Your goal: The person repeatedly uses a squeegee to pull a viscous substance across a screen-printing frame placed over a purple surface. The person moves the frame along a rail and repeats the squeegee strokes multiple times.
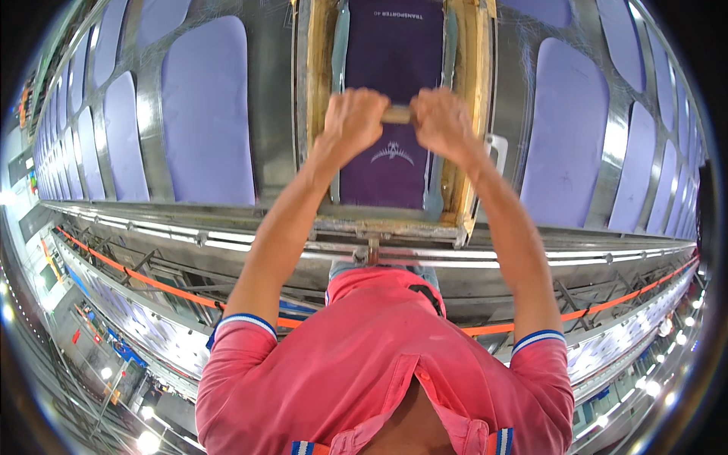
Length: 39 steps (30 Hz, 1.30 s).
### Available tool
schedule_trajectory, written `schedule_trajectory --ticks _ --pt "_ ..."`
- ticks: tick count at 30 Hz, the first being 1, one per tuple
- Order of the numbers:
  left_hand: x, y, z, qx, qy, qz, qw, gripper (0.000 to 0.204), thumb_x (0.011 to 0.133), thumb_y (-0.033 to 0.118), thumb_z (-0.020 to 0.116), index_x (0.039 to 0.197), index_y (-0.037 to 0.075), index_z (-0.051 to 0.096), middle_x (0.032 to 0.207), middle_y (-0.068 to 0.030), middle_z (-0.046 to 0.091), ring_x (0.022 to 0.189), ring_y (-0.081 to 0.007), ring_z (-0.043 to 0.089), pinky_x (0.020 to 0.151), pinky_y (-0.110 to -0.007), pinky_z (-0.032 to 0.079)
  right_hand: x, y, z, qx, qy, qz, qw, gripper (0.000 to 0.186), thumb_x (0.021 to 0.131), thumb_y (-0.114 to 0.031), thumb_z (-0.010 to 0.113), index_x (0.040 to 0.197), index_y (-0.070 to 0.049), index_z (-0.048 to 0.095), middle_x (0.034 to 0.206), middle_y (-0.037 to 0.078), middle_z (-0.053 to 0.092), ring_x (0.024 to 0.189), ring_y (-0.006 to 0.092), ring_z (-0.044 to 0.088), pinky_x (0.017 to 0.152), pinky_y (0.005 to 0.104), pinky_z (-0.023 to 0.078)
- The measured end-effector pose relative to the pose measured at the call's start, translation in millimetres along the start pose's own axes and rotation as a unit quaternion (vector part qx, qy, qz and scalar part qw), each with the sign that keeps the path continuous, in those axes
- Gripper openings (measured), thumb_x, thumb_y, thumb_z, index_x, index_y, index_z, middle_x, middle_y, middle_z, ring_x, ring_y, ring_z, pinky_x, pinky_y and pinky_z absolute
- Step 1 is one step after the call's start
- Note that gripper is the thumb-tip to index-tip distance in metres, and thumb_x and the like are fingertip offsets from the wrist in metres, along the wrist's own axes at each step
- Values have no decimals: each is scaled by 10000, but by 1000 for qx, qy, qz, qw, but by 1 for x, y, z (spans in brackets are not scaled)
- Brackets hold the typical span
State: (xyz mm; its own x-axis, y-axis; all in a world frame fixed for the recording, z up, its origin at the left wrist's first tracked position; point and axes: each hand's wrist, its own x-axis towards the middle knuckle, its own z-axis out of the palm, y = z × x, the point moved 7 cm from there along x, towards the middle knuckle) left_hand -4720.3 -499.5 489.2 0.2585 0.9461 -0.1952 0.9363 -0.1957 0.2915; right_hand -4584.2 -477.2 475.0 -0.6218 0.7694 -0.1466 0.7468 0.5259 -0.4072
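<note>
Wooden squeegee handle gripped by both hands, fists clenched side by side: left hand on its left end, right hand on its right end. Handle held across middle of wooden screen frame. Dark purple cloth with pale print seen inside frame, beneath hands. Lilac pallets ranged on both sides of frame. Orange strap stretched below frame.

The wooden frame walls the purple screen on both sides, leaving only a narrow lane lengthwise; steel rails cross just below its near end.
</note>
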Motion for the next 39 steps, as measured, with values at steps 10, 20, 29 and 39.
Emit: schedule_trajectory --ticks 10,20,29,39 --pt "-140 40 43 -69 -151 -45 985 227 754 77 675 953 102 783 975 -140 739 930 -333 717 793 -456 569 -131 -72 49 66 -37 -11 997 157 759 -105 634 847 -53 754 882 142 698 897 336 691 962 477 518" --pt "182 -55 -56 50 -24 -36 998 256 788 92 711 1022 151 798 926 -170 761 913 -358 741 843 -490 582 156 101 -65 46 -47 76 995 184 759 -123 631 894 -84 751 899 177 739 871 385 724 788 501 565" --pt "224 -75 -57 132 12 -38 990 346 785 77 659 1086 173 801 938 -168 763 892 -376 737 811 -482 585 198 121 -71 -8 33 35 999 214 735 -133 651 916 -85 754 910 179 743 919 400 720 826 488 568" --pt "-79 27 21 -58 -17 -10 998 120 759 49 666 860 81 723 908 -124 731 871 -339 723 737 -464 568 -72 -37 28 34 -3 -35 999 95 759 -93 649 841 -97 697 904 79 637 960 276 647 1073 473 451"
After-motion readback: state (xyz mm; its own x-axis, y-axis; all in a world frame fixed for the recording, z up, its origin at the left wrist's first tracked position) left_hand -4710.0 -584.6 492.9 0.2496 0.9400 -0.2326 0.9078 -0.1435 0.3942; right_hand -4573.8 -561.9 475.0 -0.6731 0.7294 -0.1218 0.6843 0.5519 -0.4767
